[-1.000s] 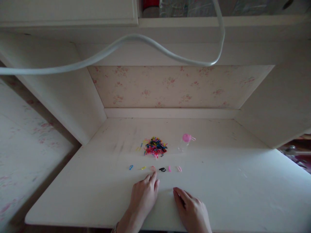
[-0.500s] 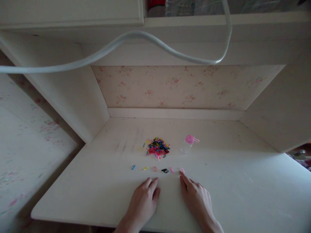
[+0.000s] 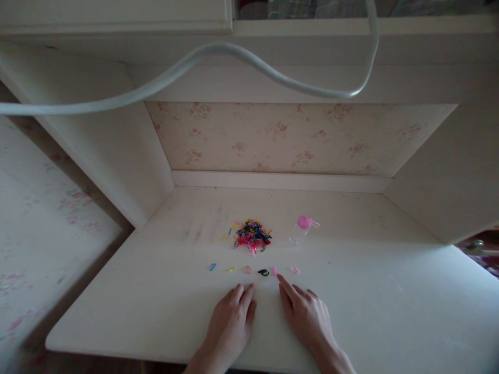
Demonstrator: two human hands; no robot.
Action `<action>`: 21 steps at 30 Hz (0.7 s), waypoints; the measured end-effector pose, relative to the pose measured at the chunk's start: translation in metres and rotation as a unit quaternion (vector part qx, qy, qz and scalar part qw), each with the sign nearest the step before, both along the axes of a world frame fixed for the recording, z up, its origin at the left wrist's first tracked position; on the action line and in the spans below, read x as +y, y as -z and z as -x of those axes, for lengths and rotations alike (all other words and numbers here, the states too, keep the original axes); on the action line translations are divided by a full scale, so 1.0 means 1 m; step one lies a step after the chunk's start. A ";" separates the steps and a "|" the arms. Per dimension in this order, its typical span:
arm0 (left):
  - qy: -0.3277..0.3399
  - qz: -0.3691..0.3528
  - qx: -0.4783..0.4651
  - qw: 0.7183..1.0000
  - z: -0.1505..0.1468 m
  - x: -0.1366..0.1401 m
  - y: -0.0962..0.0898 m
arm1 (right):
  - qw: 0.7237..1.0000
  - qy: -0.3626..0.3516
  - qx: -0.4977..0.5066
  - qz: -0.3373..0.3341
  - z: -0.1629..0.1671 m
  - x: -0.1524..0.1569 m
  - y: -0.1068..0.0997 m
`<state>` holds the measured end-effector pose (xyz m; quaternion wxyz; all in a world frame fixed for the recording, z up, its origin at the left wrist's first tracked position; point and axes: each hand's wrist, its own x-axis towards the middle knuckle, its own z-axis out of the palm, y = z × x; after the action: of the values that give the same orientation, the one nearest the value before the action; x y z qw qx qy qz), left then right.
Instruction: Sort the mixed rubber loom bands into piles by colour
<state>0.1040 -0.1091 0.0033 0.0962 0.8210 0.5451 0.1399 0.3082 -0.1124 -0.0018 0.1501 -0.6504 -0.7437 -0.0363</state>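
A row of small coloured rubber bands lies across the white desk: blue, yellow, peach, black, bright pink and pale pink. My right hand has its index finger stretched out, the tip at the lower end of the bright pink band. It grips nothing. Resting on the desk below the peach and black bands, my left hand is empty, fingers loosely extended. Behind the row sits a heap of mixed rubber bands.
A clear little container with a pink lid stands right of the heap. A white cable hangs across the upper view, before the overhead shelf. Side panels flank the desk.
My right hand has shifted left, its index finger going from the pale pink band to the bright pink one. The left hand stays where it was.
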 end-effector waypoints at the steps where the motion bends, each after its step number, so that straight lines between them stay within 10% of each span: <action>1: -0.001 -0.003 0.002 1.000 0.000 0.000 0.000 | 1.000 -0.018 -0.005 0.001 0.002 0.001 -0.002; 21: 0.001 -0.062 0.036 0.997 -0.001 -0.002 0.009 | 0.995 0.054 0.077 -0.023 -0.008 0.004 0.005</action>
<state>0.1046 -0.1112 -0.0053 0.0254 0.8302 0.5381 0.1434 0.3158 -0.1084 -0.0071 0.2196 -0.6872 -0.6924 -0.0110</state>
